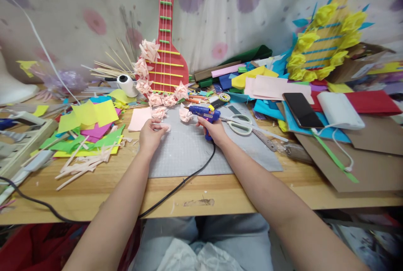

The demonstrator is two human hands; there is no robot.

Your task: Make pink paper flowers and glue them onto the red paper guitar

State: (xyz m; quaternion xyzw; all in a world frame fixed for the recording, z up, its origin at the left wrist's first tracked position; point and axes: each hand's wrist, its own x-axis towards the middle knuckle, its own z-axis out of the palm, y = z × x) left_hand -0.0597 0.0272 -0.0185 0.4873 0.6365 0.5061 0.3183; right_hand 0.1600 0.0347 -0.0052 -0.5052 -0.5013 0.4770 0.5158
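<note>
Hands [214,130] apart, glue gun [206,113] over mat [185,153], inside edges.

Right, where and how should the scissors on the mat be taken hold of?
Probably by the pale handle loops, coming from the person's right: the scissors lie with the loops exposed on that side, while the other end runs left toward the glue gun.

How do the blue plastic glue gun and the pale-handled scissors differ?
The glue gun is in the right hand; the scissors lie unheld on the grey gridded mat. The gun trails a black cord; the scissors have none. The gun is mainly blue; the scissors' handles pale.
</note>
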